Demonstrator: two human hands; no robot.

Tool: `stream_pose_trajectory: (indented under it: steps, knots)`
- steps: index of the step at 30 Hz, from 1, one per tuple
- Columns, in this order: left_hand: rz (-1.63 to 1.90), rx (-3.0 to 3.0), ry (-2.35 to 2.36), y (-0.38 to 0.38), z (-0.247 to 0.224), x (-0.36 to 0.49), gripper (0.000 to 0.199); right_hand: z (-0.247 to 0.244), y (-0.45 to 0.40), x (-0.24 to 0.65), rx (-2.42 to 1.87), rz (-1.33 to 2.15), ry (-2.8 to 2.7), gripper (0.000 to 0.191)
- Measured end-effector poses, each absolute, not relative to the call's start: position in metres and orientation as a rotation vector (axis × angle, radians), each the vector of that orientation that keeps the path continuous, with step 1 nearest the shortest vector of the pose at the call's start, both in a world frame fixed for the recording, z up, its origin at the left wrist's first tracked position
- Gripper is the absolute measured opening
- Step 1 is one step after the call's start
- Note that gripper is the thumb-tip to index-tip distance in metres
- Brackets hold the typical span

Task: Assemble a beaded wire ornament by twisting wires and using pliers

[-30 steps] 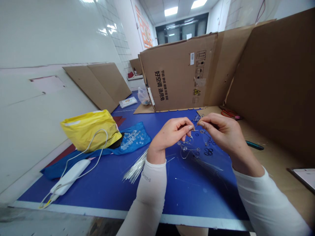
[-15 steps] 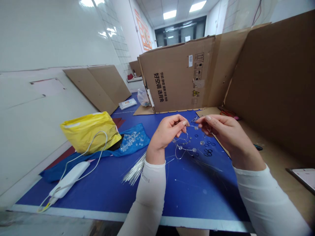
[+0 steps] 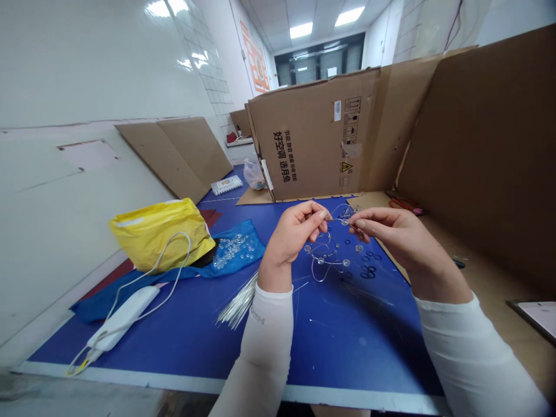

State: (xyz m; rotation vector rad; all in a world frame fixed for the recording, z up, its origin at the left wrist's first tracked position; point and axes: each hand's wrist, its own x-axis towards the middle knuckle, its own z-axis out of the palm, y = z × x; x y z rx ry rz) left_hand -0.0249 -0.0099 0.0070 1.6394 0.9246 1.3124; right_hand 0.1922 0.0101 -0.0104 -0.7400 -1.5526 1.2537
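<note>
A thin wire strung with clear beads runs between my two hands and hangs in loops below them. My left hand [image 3: 299, 229] pinches the wire between thumb and forefinger. At the right, the thumb and forefinger of my right hand [image 3: 384, 229] are closed at a clear bead [image 3: 344, 222] on the same wire. Lower on the loops are more clear beads [image 3: 320, 261]. Several black rings [image 3: 368, 272] lie on the blue table [image 3: 330, 353] beneath my right hand. A bundle of thin wires [image 3: 238, 302] rests beside my left forearm.
Clear loose beads [image 3: 232, 249] lie on a blue cloth [image 3: 254, 237] at the left, beside a yellow bag [image 3: 163, 234]. Nearer is a white power strip [image 3: 124, 318] with its cable. Cardboard [image 3: 313, 139] stands behind my hands. Red-handled scissors [image 3: 403, 204] lie at the back right.
My right hand has lowered slightly, and its fingertips have come up to the bead on the wire. My left hand stays nearly in place, still pinching the wire.
</note>
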Motion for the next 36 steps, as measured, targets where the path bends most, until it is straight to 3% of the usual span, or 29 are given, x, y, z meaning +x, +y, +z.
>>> stream_pose_trajectory:
  steps: [18,36]
  knots:
    - [1.38,1.819,0.842,-0.0075,0.0049,-0.026,0.024,-0.0068,0.0065,0.1868,-0.708,1.345,-1.498,0.032]
    - [1.464,1.939,0.659,-0.0053,0.0026,-0.026,0.019,-0.0034,0.0033,0.1893,-0.644,1.591,-1.499,0.024]
